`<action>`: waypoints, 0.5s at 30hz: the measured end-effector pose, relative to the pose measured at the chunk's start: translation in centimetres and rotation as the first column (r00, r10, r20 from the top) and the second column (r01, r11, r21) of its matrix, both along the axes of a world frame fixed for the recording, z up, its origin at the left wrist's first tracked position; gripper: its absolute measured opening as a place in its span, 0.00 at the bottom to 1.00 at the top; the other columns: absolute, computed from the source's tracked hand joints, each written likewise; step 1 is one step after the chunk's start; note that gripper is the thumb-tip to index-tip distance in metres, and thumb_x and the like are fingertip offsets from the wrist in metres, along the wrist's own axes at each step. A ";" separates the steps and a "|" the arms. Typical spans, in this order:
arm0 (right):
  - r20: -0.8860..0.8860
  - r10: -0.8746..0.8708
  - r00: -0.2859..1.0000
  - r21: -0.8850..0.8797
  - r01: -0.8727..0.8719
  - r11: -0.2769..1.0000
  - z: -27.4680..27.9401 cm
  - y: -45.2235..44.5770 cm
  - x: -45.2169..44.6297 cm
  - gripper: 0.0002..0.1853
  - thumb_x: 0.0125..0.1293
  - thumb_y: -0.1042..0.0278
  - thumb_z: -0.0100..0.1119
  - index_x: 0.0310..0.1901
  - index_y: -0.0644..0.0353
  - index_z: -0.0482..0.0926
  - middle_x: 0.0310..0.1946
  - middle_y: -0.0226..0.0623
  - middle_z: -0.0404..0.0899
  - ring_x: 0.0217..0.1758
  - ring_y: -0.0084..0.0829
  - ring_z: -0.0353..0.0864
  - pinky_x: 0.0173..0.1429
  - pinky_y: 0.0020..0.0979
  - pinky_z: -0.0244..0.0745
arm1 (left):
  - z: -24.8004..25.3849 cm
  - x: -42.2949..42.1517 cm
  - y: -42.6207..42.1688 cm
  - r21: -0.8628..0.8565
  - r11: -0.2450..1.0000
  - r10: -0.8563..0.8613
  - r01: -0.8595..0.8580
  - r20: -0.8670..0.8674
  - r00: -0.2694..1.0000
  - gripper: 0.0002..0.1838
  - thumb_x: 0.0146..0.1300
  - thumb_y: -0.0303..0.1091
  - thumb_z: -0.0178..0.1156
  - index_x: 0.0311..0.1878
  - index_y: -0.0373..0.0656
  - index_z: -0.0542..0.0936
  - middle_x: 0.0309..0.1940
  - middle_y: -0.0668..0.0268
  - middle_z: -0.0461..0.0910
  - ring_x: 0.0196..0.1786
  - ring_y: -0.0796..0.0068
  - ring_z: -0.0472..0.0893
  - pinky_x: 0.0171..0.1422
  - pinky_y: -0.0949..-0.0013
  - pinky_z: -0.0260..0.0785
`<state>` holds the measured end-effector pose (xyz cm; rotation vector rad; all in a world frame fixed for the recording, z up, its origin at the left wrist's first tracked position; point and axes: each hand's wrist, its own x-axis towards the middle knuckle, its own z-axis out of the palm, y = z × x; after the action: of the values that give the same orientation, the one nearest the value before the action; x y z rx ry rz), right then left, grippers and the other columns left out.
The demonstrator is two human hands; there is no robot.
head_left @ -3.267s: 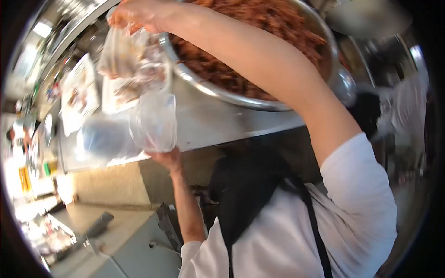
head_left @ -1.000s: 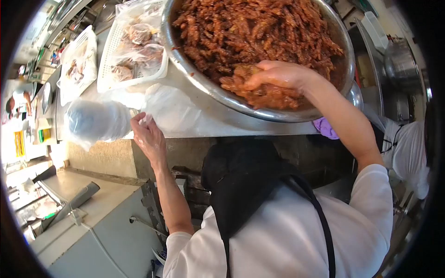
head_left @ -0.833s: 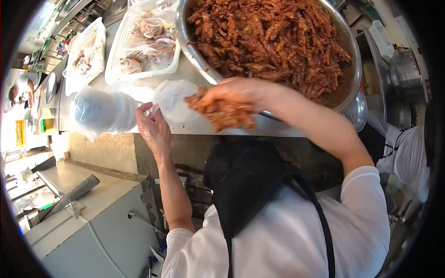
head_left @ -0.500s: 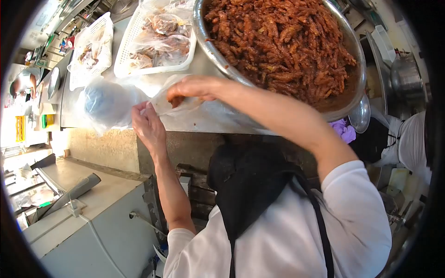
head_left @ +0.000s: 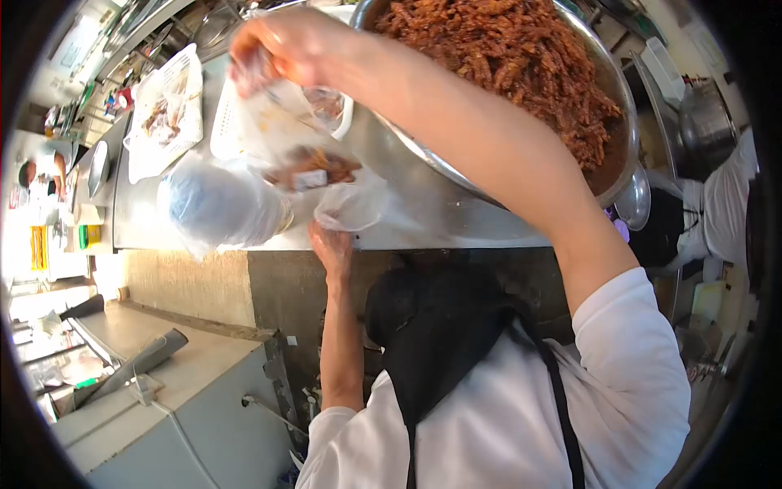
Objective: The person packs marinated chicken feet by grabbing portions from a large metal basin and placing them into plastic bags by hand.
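Note:
My right hand (head_left: 273, 55) is closed on the top of a clear plastic bag (head_left: 281, 122), raised above a white basket. Reddish-brown food pieces (head_left: 314, 169) sit in the bag's lower end, along with a small white patch. Lower down, at the table's front edge, my left hand (head_left: 331, 243) touches another clear bag or film (head_left: 352, 205); its fingertips are hidden behind it. A large steel bowl (head_left: 631, 122) heaped with reddish-brown food (head_left: 505, 65) lies partly under my right forearm.
A plastic-covered, bluish round bundle (head_left: 208, 200) stands on the metal table (head_left: 407, 191). White baskets (head_left: 183, 106) with bagged food are behind it. A steel pot (head_left: 707, 118) is at the right. Another person (head_left: 50, 173) is at the far left.
My right hand has moved up and left, lifting a bag with food in its lower end. My left hand has shifted right, to the table's edge by another clear bag or film.

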<state>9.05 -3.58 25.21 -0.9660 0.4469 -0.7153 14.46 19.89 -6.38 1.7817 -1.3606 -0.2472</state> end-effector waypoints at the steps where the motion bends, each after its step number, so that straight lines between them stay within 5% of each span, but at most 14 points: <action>1: 0.153 0.027 0.988 0.146 -0.049 0.988 0.8 -2.4 1.3 0.05 0.54 0.79 0.57 0.27 0.75 0.76 0.23 0.50 0.76 0.22 0.45 0.78 0.28 0.45 0.78 | 1.2 -0.6 0.2 -0.117 0.991 0.050 -0.058 -0.072 0.996 0.18 0.49 0.22 0.62 0.47 0.34 0.77 0.46 0.55 0.77 0.49 0.52 0.75 0.56 0.56 0.67; 2: 0.111 -0.156 0.981 -0.018 0.159 0.987 1.2 -5.6 4.6 0.05 0.51 0.79 0.60 0.26 0.74 0.77 0.23 0.48 0.76 0.22 0.43 0.77 0.26 0.43 0.75 | 2.3 -1.1 0.0 -0.255 0.965 -0.012 -0.061 -0.274 0.962 0.17 0.53 0.22 0.61 0.48 0.33 0.75 0.45 0.54 0.77 0.49 0.53 0.75 0.56 0.56 0.67; 3: 0.511 0.107 0.853 -0.256 0.032 0.966 -2.0 -9.7 5.2 0.05 0.48 0.78 0.63 0.25 0.72 0.78 0.23 0.47 0.76 0.22 0.40 0.77 0.25 0.41 0.72 | 3.0 -1.1 -0.3 -0.225 0.961 0.111 -0.159 -0.215 0.970 0.17 0.54 0.23 0.61 0.48 0.32 0.74 0.45 0.53 0.76 0.49 0.53 0.75 0.56 0.56 0.67; 4: 0.028 -0.250 0.968 -0.072 0.251 0.965 3.6 -6.7 3.8 0.06 0.47 0.75 0.65 0.24 0.69 0.80 0.22 0.45 0.77 0.21 0.38 0.76 0.25 0.40 0.71 | 3.6 -0.9 -0.8 -0.203 0.946 0.225 -0.254 -0.156 0.962 0.17 0.56 0.25 0.62 0.48 0.32 0.74 0.45 0.53 0.76 0.50 0.53 0.75 0.56 0.56 0.67; 5: -0.102 -0.259 0.960 -0.170 0.240 0.956 4.6 -6.4 1.1 0.07 0.46 0.75 0.65 0.27 0.69 0.82 0.23 0.44 0.79 0.20 0.36 0.76 0.24 0.38 0.71 | 4.8 -0.5 -0.6 -0.161 0.955 0.265 -0.250 0.078 0.961 0.17 0.58 0.23 0.61 0.50 0.31 0.72 0.46 0.54 0.74 0.49 0.55 0.75 0.56 0.62 0.68; 6: -0.163 -0.264 0.951 -0.323 0.201 0.925 4.5 -6.0 -1.2 0.07 0.47 0.73 0.64 0.28 0.68 0.83 0.23 0.43 0.79 0.21 0.35 0.76 0.24 0.37 0.71 | 6.2 -1.0 -1.0 -0.191 0.937 0.305 -0.291 0.050 0.951 0.16 0.58 0.21 0.60 0.50 0.32 0.71 0.48 0.54 0.72 0.50 0.56 0.75 0.55 0.63 0.69; 7: -0.232 -0.278 0.932 -0.464 0.145 0.874 4.4 -5.9 -3.7 0.08 0.48 0.72 0.63 0.30 0.66 0.84 0.23 0.42 0.79 0.21 0.34 0.77 0.25 0.36 0.72 | 6.9 -2.0 -1.3 -0.323 0.891 0.212 -0.318 -0.324 0.922 0.16 0.59 0.20 0.58 0.51 0.33 0.72 0.50 0.52 0.70 0.52 0.55 0.74 0.55 0.61 0.70; 8: -0.342 -0.366 0.866 -0.664 0.052 0.746 3.7 -6.2 -7.4 0.09 0.51 0.71 0.59 0.32 0.64 0.83 0.25 0.43 0.80 0.22 0.36 0.78 0.27 0.37 0.73 | 7.5 -1.8 -0.8 -0.323 0.913 0.341 -0.249 0.272 0.900 0.19 0.58 0.21 0.57 0.54 0.34 0.72 0.53 0.48 0.69 0.56 0.50 0.71 0.59 0.51 0.67; 10: -0.488 -0.555 0.674 -0.863 -0.278 0.422 1.5 -5.6 -15.9 0.12 0.57 0.68 0.50 0.35 0.61 0.83 0.29 0.45 0.81 0.26 0.40 0.80 0.31 0.39 0.76 | 7.3 -1.9 0.6 -0.122 0.992 0.073 -0.014 0.493 0.867 0.24 0.53 0.19 0.53 0.56 0.38 0.72 0.60 0.47 0.67 0.64 0.44 0.65 0.67 0.44 0.60; 12: -0.434 -0.716 0.546 -0.888 -0.391 0.240 -1.0 -4.0 -23.8 0.15 0.64 0.65 0.53 0.21 0.62 0.77 0.20 0.46 0.77 0.25 0.40 0.79 0.32 0.44 0.70 | 5.7 -2.0 1.7 0.058 0.976 -0.213 0.212 0.472 0.856 0.24 0.51 0.18 0.49 0.55 0.38 0.73 0.61 0.47 0.67 0.66 0.42 0.63 0.69 0.42 0.57; 13: -0.632 -0.692 0.348 -0.698 -0.645 0.313 -5.0 -5.8 -27.7 0.18 0.66 0.63 0.50 0.21 0.64 0.77 0.20 0.52 0.75 0.25 0.43 0.78 0.33 0.45 0.70 | 5.0 -2.0 2.4 0.138 0.946 -0.324 0.293 0.406 0.854 0.23 0.51 0.18 0.47 0.53 0.38 0.73 0.61 0.47 0.67 0.66 0.42 0.63 0.69 0.42 0.57; 14: -0.822 -0.570 0.009 -0.333 -0.818 0.468 -6.1 -4.1 -31.5 0.17 0.65 0.66 0.48 0.25 0.68 0.79 0.24 0.54 0.77 0.27 0.44 0.78 0.34 0.45 0.72 | 4.7 -2.1 2.5 0.209 0.905 -0.423 0.371 0.334 0.842 0.23 0.51 0.17 0.46 0.52 0.38 0.74 0.61 0.48 0.68 0.67 0.42 0.62 0.70 0.43 0.57; 15: -0.914 -0.367 -0.172 -0.167 -0.665 0.728 -9.9 -3.5 -35.5 0.14 0.63 0.71 0.48 0.28 0.72 0.80 0.28 0.56 0.79 0.31 0.44 0.80 0.35 0.44 0.72 | 4.6 -2.3 2.4 0.188 0.924 -0.379 0.334 0.322 0.867 0.22 0.51 0.17 0.45 0.51 0.37 0.74 0.59 0.48 0.70 0.66 0.42 0.63 0.69 0.43 0.57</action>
<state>-26.48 -7.08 15.31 -2.2716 1.5368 0.5568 12.15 22.25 -1.80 1.7195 -1.9798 -0.2213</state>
